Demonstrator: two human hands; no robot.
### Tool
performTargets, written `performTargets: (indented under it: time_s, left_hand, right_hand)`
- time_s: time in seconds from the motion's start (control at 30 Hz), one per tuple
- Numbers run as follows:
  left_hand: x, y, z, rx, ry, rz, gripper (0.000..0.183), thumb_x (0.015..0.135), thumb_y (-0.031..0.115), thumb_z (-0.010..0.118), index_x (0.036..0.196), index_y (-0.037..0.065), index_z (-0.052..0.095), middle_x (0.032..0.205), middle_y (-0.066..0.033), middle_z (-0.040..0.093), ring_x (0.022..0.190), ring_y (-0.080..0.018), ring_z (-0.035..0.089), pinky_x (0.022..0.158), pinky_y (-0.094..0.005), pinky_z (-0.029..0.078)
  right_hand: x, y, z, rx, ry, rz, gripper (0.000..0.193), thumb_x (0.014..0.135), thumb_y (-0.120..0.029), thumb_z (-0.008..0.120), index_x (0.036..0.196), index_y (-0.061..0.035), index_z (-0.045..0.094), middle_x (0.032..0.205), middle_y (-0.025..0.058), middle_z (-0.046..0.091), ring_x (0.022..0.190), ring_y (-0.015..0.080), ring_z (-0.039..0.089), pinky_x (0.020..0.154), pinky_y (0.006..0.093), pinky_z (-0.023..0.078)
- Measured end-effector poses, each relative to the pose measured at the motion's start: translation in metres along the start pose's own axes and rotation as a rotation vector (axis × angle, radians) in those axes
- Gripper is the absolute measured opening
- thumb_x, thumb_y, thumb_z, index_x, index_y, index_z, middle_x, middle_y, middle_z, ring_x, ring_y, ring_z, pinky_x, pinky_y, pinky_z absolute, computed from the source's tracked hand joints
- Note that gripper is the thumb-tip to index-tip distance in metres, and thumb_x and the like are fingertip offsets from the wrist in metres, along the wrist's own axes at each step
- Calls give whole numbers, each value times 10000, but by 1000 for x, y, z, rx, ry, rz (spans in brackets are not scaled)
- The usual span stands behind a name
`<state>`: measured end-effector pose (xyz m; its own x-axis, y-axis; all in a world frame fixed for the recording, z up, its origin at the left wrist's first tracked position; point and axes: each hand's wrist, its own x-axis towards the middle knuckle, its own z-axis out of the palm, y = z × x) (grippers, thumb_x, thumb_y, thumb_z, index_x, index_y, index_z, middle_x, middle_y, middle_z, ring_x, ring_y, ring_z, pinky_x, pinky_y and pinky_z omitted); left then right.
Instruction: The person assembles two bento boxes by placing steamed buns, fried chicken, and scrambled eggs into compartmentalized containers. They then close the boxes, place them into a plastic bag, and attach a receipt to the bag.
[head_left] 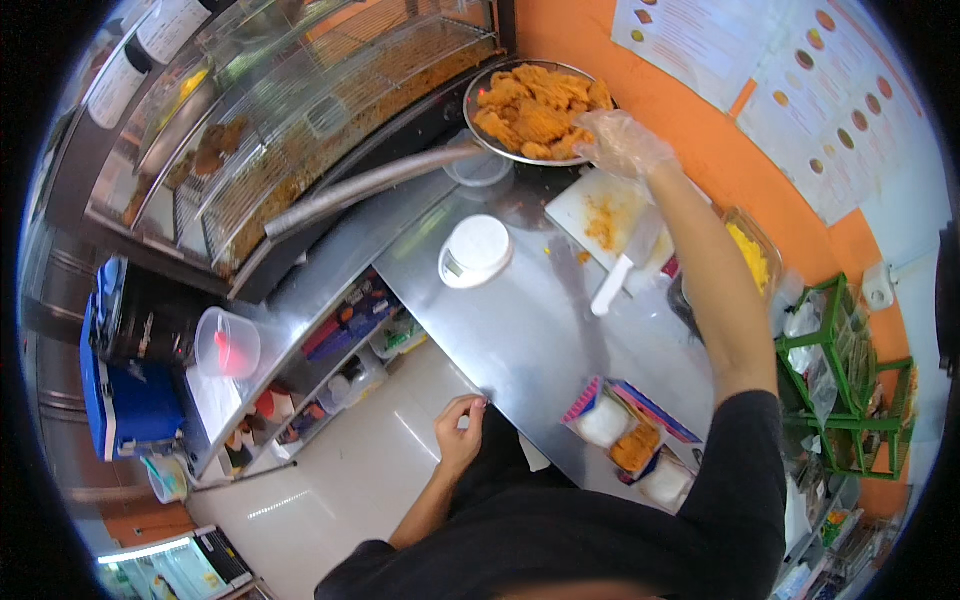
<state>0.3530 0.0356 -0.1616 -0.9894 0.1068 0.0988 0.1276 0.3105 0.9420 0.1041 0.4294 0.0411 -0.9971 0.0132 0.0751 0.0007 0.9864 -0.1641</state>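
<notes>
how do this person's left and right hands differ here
The right hand wears a clear plastic glove; the left hand is bare. The right hand reaches to the breaded pieces; the left hand is by the edge of the metal counter, fingers curled. Both have bare forearms.

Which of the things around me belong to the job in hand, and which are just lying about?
Probably the job: fried chicken, at your gloved right hand; long-handled strainer holding it; crumb-strewn cutting board; knife lying partly on it; open meal box.

Seemingly just lying about: white scale; clear tub; blue bag or box.
</notes>
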Motion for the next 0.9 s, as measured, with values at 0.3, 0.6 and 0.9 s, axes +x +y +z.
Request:
performTargets:
  time_s: [0.3,0.6,0.9]
  left_hand:
    - [86,-41,-57,-59,174,-66,147,988,82,667,945,-36,744,909,-130,738,758,-173,690,688,-291,547]
    - [135,-45,-56,-69,169,-57,151,990,81,663,946,-39,744,910,-127,739,757,-171,683,694,-298,541]
    - [156,-50,-49,-63,108,-64,157,989,86,669,938,-39,748,906,-131,744,791,-174,685,732,-303,536]
  right_hand:
    - [114,-36,38,1,-222,298,611,887,-368,755,1421,-125,583,1396,182,615,1290,341,604,1057,453,504]
    - [89,-26,70,-182,362,-221,455,720,-149,795,1164,-98,706,1011,128,632,1006,334,636,837,488,525]
    - [76,3,33,46,116,-108,552,752,-94,743,1298,-110,664,1260,142,641,1234,348,594,1053,441,501]
